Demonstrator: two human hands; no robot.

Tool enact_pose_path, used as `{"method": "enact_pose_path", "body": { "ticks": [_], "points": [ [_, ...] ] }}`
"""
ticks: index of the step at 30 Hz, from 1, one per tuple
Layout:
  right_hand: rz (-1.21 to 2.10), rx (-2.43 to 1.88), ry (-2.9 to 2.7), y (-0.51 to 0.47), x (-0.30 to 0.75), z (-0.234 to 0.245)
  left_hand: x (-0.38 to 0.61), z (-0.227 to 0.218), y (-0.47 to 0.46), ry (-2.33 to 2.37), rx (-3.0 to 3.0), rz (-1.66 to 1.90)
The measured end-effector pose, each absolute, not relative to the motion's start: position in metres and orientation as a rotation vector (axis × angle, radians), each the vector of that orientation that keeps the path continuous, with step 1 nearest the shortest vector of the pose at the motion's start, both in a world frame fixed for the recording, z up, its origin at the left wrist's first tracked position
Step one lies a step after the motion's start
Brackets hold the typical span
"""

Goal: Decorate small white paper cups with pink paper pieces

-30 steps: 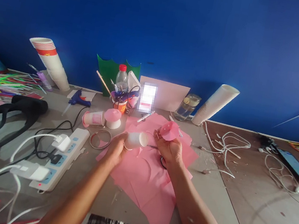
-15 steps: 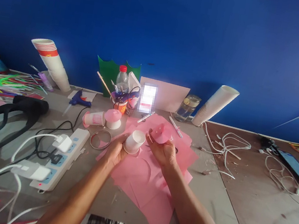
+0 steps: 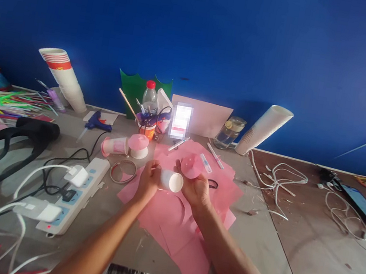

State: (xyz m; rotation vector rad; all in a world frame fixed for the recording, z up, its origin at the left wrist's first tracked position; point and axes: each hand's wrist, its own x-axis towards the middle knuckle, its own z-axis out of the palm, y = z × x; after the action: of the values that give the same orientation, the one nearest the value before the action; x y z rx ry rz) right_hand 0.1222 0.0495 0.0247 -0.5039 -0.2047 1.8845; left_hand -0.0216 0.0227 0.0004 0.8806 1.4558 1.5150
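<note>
You've got your left hand (image 3: 149, 180) clamped on a paper cup (image 3: 172, 181), right hand (image 3: 197, 191) on a pink cone (image 3: 191, 165), nearly touching, and one capped cup (image 3: 138, 146) done at 11 o'clock.

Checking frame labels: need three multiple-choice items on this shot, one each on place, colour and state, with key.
1. What lies under the hands?
A) a laptop
B) pink paper sheets
C) a phone

2. What colour is the cap of the plastic bottle?
A) blue
B) green
C) red

3. The white paper cup nearest the hands is:
A) standing on the table
B) held in the left hand
C) crushed flat

1: B, the sheets spread beneath both hands.
2: C, the cap shows red.
3: B, the left hand grips it, while the right hand holds a pink cone.
</note>
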Motion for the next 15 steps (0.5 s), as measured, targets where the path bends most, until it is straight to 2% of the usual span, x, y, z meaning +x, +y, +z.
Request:
{"method": "enact_pose_path", "body": {
  "ticks": [7, 11, 15],
  "points": [
    [1.869, -0.539, -0.183, 0.054, 0.124, 0.017, -0.037, -0.005, 0.029, 1.791, 1.36, 1.694],
    [1.833, -0.547, -0.131, 0.058, 0.128, 0.016, -0.043, 0.004, 0.025, 1.766, 1.421, 1.845],
    [1.784, -0.57, -0.193, 0.062, 0.13, 0.016, -0.038, 0.016, 0.005, 1.668, 1.778, 2.118]
  ]
}}
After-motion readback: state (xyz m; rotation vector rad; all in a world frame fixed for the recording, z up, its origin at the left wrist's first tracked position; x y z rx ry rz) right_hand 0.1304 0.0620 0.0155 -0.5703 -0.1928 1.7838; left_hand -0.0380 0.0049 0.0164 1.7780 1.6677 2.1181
